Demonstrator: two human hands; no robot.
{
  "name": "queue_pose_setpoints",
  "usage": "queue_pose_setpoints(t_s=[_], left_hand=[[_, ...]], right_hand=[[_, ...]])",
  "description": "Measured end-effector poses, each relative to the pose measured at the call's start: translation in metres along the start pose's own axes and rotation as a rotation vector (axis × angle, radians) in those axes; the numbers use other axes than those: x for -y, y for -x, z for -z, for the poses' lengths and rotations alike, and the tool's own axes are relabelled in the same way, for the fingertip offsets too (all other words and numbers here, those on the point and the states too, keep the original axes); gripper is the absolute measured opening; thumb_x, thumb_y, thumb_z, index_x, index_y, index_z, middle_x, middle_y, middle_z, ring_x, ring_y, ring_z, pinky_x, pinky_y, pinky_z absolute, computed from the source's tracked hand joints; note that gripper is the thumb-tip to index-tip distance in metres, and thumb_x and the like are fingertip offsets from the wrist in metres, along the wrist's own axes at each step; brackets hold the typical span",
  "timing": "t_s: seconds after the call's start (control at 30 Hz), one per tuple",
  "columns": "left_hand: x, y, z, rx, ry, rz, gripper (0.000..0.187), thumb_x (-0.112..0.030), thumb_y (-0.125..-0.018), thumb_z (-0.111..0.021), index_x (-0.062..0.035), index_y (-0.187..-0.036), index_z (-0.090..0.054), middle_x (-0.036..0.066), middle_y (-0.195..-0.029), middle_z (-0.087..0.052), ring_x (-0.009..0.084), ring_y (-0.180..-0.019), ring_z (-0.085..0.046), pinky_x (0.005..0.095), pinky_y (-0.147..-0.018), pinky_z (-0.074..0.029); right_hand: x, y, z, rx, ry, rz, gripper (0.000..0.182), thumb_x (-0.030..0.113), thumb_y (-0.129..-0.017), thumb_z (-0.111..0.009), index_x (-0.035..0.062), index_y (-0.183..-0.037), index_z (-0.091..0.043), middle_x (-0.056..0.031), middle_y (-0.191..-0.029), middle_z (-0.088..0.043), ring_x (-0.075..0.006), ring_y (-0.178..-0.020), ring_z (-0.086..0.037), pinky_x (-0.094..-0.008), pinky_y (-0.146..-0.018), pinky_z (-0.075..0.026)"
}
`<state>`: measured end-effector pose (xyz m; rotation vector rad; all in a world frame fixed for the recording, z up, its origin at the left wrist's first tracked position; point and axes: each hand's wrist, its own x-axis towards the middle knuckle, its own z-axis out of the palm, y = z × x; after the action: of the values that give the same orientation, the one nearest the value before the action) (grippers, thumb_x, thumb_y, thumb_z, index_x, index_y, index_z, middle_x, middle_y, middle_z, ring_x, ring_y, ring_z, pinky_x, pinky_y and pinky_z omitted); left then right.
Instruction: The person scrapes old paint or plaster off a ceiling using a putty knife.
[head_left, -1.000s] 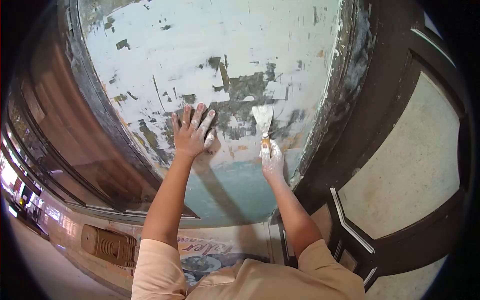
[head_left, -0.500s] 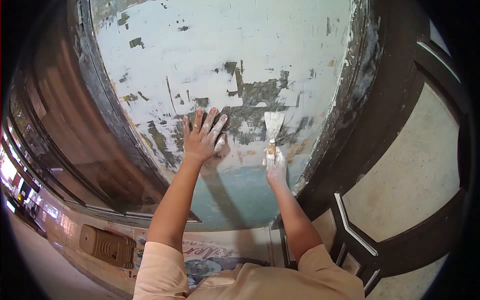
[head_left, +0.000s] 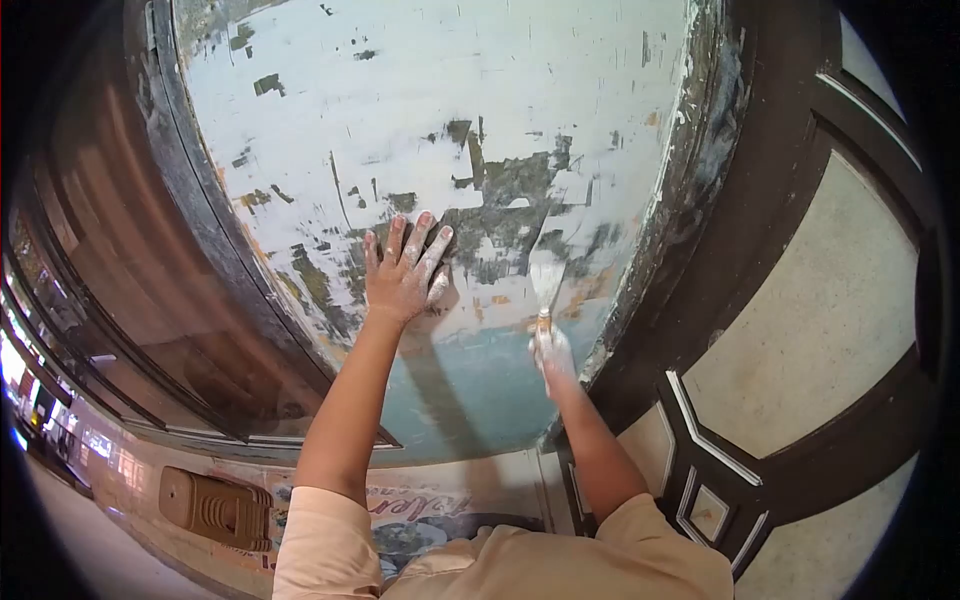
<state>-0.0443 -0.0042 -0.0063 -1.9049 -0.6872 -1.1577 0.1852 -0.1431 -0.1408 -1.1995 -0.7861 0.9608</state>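
Observation:
My left hand [head_left: 403, 275], dusted with white powder, lies flat on the wall panel [head_left: 440, 90] with its fingers spread. My right hand [head_left: 551, 357], also whitened, is wrapped round the handle of a putty knife [head_left: 546, 277]. The knife's blade points up and rests at the panel's surface. Pale coating covers much of the panel, broken by dark bare patches [head_left: 515, 185] above and between my hands. Lower down, the surface turns blue-green [head_left: 470, 385].
A dark door with pale panels [head_left: 800, 320] stands at the right. On the left is a dark-framed glass pane [head_left: 190, 260]. Stacked brown plastic stools [head_left: 215, 508] sit at lower left, beside a printed sheet [head_left: 425, 505] on the floor.
My right hand has drawn the putty knife downward along the panel, and a whitish patch shows above the blade. My left hand stays in place on the panel.

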Motion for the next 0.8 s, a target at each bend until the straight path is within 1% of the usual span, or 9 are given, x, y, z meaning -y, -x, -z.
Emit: queue_pose_setpoints(t_s=[0.1,0.17,0.23,0.27,0.3,0.43,0.5,0.6,0.8], left_hand=[[0.0,0.001,-0.001,0.016,0.008,0.002,0.054,-0.036,-0.078,-0.063,-0.0275,-0.132,-0.056,0.003,-0.151,-0.036,0.0308,-0.144,-0.022,0.0573,-0.115,-0.008],[0.001,0.002,-0.002,0.003,0.014,-0.005,0.055,-0.037,-0.078,-0.063,-0.0284,-0.132,-0.056,0.002,-0.151,-0.036,0.0308,-0.144,-0.022,0.0574,-0.115,-0.008],[0.0,0.005,-0.003,0.004,0.018,-0.006,0.056,-0.037,-0.078,-0.064,-0.0293,-0.133,-0.055,0.002,-0.151,-0.036,0.0306,-0.144,-0.022,0.0573,-0.115,-0.008],[0.0,0.005,-0.002,0.019,0.026,0.0,0.057,-0.037,-0.078,-0.064,-0.0293,-0.133,-0.055,0.002,-0.151,-0.036,0.0306,-0.144,-0.022,0.0576,-0.114,-0.008],[0.001,0.004,-0.001,0.029,0.028,0.005,0.057,-0.038,-0.078,-0.064,-0.0294,-0.134,-0.055,0.002,-0.151,-0.036,0.0305,-0.144,-0.022,0.0579,-0.114,-0.009],[0.003,0.005,-0.004,0.025,0.021,-0.006,0.058,-0.038,-0.078,-0.064,-0.0301,-0.134,-0.054,0.002,-0.153,-0.034,0.0303,-0.144,-0.021,0.0592,-0.113,-0.011],[-0.001,0.004,-0.001,0.038,0.031,0.008,0.057,-0.037,-0.078,-0.064,-0.0298,-0.134,-0.054,0.001,-0.153,-0.033,0.0302,-0.144,-0.02,0.0589,-0.113,-0.011],[0.002,0.004,0.0,0.042,0.044,0.006,0.057,-0.038,-0.078,-0.065,-0.0298,-0.134,-0.054,0.001,-0.152,-0.034,0.0299,-0.144,-0.021,0.0581,-0.114,-0.011],[0.033,0.02,0.015,0.131,0.064,-0.065,0.06,-0.032,-0.077,-0.068,-0.0297,-0.135,-0.053,0.0,-0.152,-0.035,0.0288,-0.143,-0.024,0.0562,-0.113,-0.017]], right_hand=[[0.018,-0.004,-0.005,0.012,0.051,0.106,0.03,0.038,-0.098,-0.05,0.0092,-0.1,-0.058,0.003,-0.068,-0.05,-0.0041,-0.051,-0.039,-0.0204,-0.046,-0.03],[-0.013,-0.001,-0.002,0.036,0.062,0.08,0.027,0.031,-0.099,-0.047,0.0071,-0.097,-0.059,0.0022,-0.068,-0.051,-0.0074,-0.052,-0.039,-0.0251,-0.05,-0.034],[-0.071,0.021,0.011,0.049,0.174,0.131,0.03,0.034,-0.099,-0.047,0.0071,-0.096,-0.058,0.0021,-0.067,-0.05,-0.0083,-0.055,-0.041,-0.0254,-0.053,-0.036],[-0.095,0.033,0.019,0.085,0.198,-0.041,0.031,0.035,-0.099,-0.047,0.0073,-0.097,-0.059,0.0017,-0.067,-0.05,-0.0086,-0.057,-0.042,-0.0254,-0.055,-0.036],[-0.094,0.039,0.016,0.124,0.22,-0.206,0.032,0.037,-0.099,-0.047,0.0074,-0.097,-0.059,0.0014,-0.067,-0.049,-0.009,-0.059,-0.042,-0.0254,-0.057,-0.037],[-0.05,0.028,-0.005,0.094,0.157,-0.171,0.034,0.038,-0.098,-0.046,0.0068,-0.099,-0.059,0.0006,-0.068,-0.05,-0.0098,-0.064,-0.044,-0.0261,-0.061,-0.037],[-0.006,0.012,-0.021,0.095,0.189,0.107,0.036,0.039,-0.099,-0.046,0.006,-0.1,-0.059,0.0001,-0.07,-0.051,-0.0101,-0.066,-0.044,-0.027,-0.063,-0.038],[0.006,0.003,-0.029,0.099,0.206,0.099,0.038,0.041,-0.099,-0.045,0.005,-0.1,-0.059,-0.0005,-0.072,-0.051,-0.0111,-0.068,-0.045,-0.0282,-0.065,-0.038],[-0.083,0.036,-0.022,0.071,0.238,-0.07,0.035,0.038,-0.099,-0.046,0.005,-0.095,-0.057,-0.0012,-0.072,-0.05,-0.0135,-0.068,-0.047,-0.0289,-0.065,-0.039]])
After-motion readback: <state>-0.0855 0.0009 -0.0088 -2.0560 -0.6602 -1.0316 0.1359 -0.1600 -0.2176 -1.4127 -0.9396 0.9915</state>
